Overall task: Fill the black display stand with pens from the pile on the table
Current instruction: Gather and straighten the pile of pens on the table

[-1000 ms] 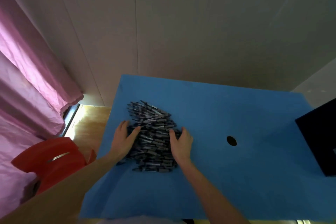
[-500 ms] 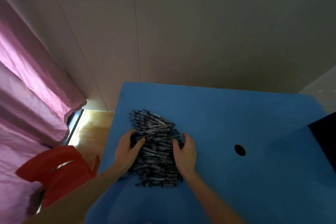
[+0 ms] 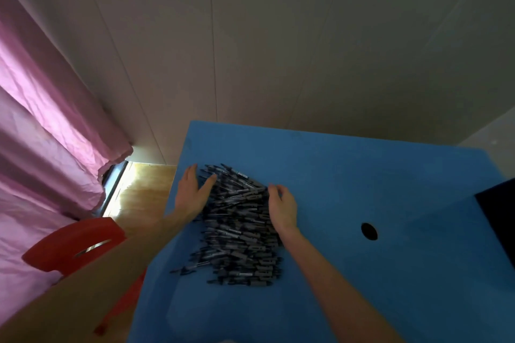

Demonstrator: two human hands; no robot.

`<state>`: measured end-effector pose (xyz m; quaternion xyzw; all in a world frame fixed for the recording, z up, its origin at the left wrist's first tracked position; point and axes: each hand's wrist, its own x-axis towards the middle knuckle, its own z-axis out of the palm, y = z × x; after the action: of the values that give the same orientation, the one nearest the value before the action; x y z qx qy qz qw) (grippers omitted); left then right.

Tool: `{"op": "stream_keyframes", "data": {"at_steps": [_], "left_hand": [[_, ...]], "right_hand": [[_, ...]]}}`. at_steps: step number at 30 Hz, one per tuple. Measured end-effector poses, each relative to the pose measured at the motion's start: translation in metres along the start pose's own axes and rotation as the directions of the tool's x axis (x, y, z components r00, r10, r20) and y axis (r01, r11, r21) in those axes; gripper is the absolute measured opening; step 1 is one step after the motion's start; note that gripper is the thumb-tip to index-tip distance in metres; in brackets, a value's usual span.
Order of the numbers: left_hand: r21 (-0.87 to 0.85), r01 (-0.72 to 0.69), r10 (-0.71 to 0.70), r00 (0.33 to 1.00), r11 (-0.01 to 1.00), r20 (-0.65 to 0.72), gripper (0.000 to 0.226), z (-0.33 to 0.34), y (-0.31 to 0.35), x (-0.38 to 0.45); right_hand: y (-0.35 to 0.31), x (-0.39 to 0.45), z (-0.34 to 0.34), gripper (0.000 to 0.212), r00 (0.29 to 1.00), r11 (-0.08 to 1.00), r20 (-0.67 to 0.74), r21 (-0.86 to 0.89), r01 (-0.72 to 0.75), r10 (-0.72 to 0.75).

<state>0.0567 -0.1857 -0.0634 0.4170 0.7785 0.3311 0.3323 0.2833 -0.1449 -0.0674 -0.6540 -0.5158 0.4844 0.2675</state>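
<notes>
Both hands flank the pile of pens point(image 3: 239, 220) at centre frame on the blue worktop point(image 3: 362, 175): the left hand point(image 3: 191, 193) flat and spread against its upper-left edge, the right hand point(image 3: 281, 207) loosely curled on its right edge, gripping nothing I can make out. The pens look light, stiff and slippery, likely to roll, so a bunch is best pinched across the barrels. Most lie long axis roughly left-right, while the black display stand point(image 3: 498, 217) sits at the right edge.

- Pink curtain point(image 3: 47, 131): hangs at far left.
- Red chair point(image 3: 72, 245): stands below the curtain, beside the worktop.
- Wooden floor point(image 3: 145, 189): sunlit strip.
- Wall point(image 3: 306, 36): pale panels behind.
</notes>
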Motion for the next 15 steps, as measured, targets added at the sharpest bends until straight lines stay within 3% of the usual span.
{"op": "stream_keyframes", "data": {"at_steps": [5, 10, 12, 15], "left_hand": [[0.241, -0.120, 0.091, 0.987, 0.963, 0.131, 0.080, 0.004, 0.000, 0.029], [0.190, -0.113, 0.100, 0.992, 0.975, 0.076, 0.070, 0.009, -0.002, 0.013], [0.186, -0.121, 0.110, 0.992, 0.975, 0.067, 0.069, 0.012, -0.005, -0.001], [0.149, -0.125, 0.114, 0.990, 0.981, 0.077, 0.071, 0.014, -0.010, -0.018]], "right_hand": [[-0.012, 0.001, -0.006, 0.078, 0.996, 0.994, 0.071, -0.092, 0.054, -0.047], [-0.020, 0.013, -0.002, 0.052, 0.957, 0.955, 0.230, -0.193, 0.226, -0.180], [-0.016, 0.022, 0.005, 0.051, 0.943, 0.896, 0.237, -0.324, 0.304, -0.235], [-0.016, 0.031, 0.000, 0.045, 0.915, 0.699, 0.311, -0.593, 0.399, -0.257]]}}
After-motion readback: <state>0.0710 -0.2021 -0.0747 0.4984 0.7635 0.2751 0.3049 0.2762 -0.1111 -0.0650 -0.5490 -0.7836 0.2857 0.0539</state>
